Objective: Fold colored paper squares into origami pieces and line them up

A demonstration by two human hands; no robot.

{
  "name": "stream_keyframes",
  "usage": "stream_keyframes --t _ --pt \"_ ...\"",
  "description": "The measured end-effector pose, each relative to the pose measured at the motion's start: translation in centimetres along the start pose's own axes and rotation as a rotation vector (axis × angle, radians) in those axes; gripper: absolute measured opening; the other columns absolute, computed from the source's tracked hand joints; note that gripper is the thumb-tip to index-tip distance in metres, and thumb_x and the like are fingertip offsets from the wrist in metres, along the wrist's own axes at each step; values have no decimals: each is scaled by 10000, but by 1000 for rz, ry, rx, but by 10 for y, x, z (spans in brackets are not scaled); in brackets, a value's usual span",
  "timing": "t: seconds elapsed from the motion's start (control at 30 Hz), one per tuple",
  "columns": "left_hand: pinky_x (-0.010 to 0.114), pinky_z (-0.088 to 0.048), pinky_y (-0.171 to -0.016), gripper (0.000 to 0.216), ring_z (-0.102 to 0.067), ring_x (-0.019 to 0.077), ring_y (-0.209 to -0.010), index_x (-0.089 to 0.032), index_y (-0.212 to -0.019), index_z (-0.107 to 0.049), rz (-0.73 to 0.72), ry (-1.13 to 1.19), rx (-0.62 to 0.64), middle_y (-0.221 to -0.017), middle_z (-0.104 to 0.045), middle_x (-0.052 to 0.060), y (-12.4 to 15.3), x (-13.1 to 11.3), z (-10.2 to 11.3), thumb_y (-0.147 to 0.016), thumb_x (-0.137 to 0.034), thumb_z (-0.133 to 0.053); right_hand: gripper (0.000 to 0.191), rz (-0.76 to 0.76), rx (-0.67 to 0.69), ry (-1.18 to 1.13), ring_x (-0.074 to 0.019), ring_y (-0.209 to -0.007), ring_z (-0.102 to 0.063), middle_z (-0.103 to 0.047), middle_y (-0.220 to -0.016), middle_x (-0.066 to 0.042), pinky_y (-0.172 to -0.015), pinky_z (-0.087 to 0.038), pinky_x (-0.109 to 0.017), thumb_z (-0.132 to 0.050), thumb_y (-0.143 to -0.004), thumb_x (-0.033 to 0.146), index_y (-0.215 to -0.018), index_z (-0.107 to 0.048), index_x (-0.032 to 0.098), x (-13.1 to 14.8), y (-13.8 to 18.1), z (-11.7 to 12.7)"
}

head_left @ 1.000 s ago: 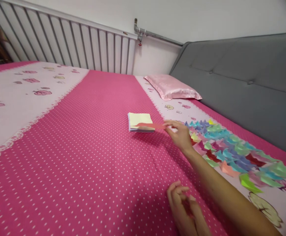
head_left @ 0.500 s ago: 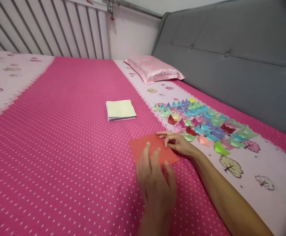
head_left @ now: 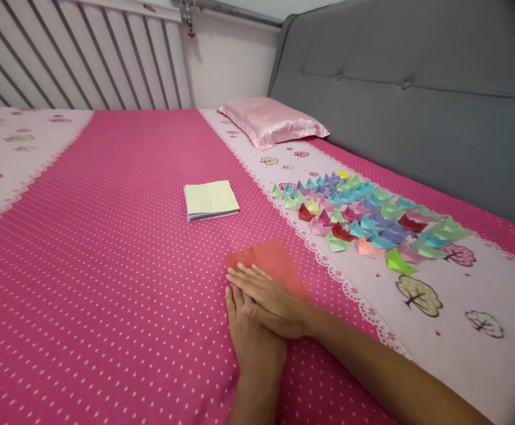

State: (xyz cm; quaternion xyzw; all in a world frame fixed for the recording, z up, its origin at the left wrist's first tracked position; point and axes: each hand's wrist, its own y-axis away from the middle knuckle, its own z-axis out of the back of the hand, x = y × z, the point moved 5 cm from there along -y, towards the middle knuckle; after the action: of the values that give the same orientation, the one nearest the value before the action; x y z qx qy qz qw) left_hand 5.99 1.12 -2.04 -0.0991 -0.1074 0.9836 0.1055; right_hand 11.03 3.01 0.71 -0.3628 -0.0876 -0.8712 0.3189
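Observation:
A red square sheet of paper [head_left: 269,261] lies flat on the pink dotted bedspread [head_left: 107,265] just ahead of me. My right hand [head_left: 275,301] lies flat, fingers stretched out to the left, over the near edge of the sheet. My left hand [head_left: 251,342] lies flat beneath it, fingers pointing forward, mostly covered by the right hand. Neither hand grips anything. A stack of paper squares [head_left: 211,199] with a pale yellow sheet on top sits farther away.
Several small folded paper boats [head_left: 364,221] in many colours lie in rows on the pale strip at the right. A pink satin pillow [head_left: 273,121] rests by the grey padded headboard [head_left: 417,82]. A white slatted panel [head_left: 84,59] stands behind the bed.
My right hand carried the red sheet from the stack toward me and laid it on the bedspread. Both hands then slid back and now lie flat, crossed at its near edge.

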Motion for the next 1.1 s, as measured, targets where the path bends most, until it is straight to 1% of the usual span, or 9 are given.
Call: stream_keyframes --t 0.17,0.27,0.37,0.53,0.7,0.77,0.87,1.0,1.1 --pt "494 -225 -1080 528 -262 319 -1329 -118 -1322 -434 -12 -1 21 -1395 -393 150 1 0 1 -805 -214 -396 574 -82 6 126 -178 -1387 -43 -98 -1509 -57 -1137 -32 -404 -196 -942 465 -1433 -164 170 -22 -2 -3" --pt "494 -226 -1078 521 -249 324 -1333 -58 -1301 -448 -17 -13 14 -1399 -372 181 1 0 -2 -802 -187 -375 580 -139 -37 207 -175 -1387 -42 -107 -1509 -46 -1136 -27 -411 -170 -938 484 -1434 -156 185 -34 -3 2" --pt "489 -231 -1077 532 -257 321 -1330 -16 -1300 -433 4 -3 -12 -1392 -373 201 1 1 -3 -822 -240 -365 588 -203 -92 294 -175 -1388 -31 -115 -1508 -35 -1135 -21 -410 -158 -931 504 -1433 -169 198 -46 -4 7" --pt "496 -217 -1077 577 -260 319 -1330 -22 -1329 -387 40 35 -5 -1402 -350 211 0 1 -3 -842 -332 -372 595 -295 -167 416 -189 -1388 -30 -103 -1512 -19 -1129 -38 -426 -152 -916 540 -1431 -175 243 -65 -3 14" --pt "498 -219 -1073 632 -244 331 -1332 -19 -1337 -368 108 107 -1 -1416 -318 230 0 5 -1 -823 -383 -419 632 -396 -254 475 -226 -1386 -55 -132 -1510 -48 -1121 -65 -447 -218 -898 562 -1431 -192 224 -80 1 21" --pt "504 -227 -1065 659 -237 349 -1330 -7 -1334 -363 142 138 -21 -1421 -289 252 0 7 1 -808 -393 -451 628 -399 -315 461 -229 -1380 -109 -180 -1500 -64 -1117 -97 -447 -264 -897 541 -1423 -222 202 -85 3 26" --pt "517 -242 -1051 678 -225 361 -1330 -11 -1333 -354 197 206 -60 -1432 -242 274 0 8 6 -791 -395 -488 584 -340 -436 374 -233 -1315 -285 -351 -1429 -93 -1079 -218 -443 -363 -891 467 -1392 -298 175 -89 5 37" --pt "524 -264 -1036 682 -223 370 -1328 -38 -1342 -333 237 294 -86 -1441 -196 280 1 3 11 -782 -380 -516 510 -251 -556 187 -225 -1088 -496 -575 -1201 -88 -960 -365 -412 -492 -845 353 -1316 -414 172 -93 4 54" --pt "539 -259 -1035 664 -220 373 -1326 -55 -1327 -353 258 315 -158 -1441 -199 267 1 0 17 -778 -386 -528 413 -293 -592 31 -205 -941 -560 -632 -1078 -73 -875 -420 -391 -527 -813 296 -1209 -529 176 -95 5 62"
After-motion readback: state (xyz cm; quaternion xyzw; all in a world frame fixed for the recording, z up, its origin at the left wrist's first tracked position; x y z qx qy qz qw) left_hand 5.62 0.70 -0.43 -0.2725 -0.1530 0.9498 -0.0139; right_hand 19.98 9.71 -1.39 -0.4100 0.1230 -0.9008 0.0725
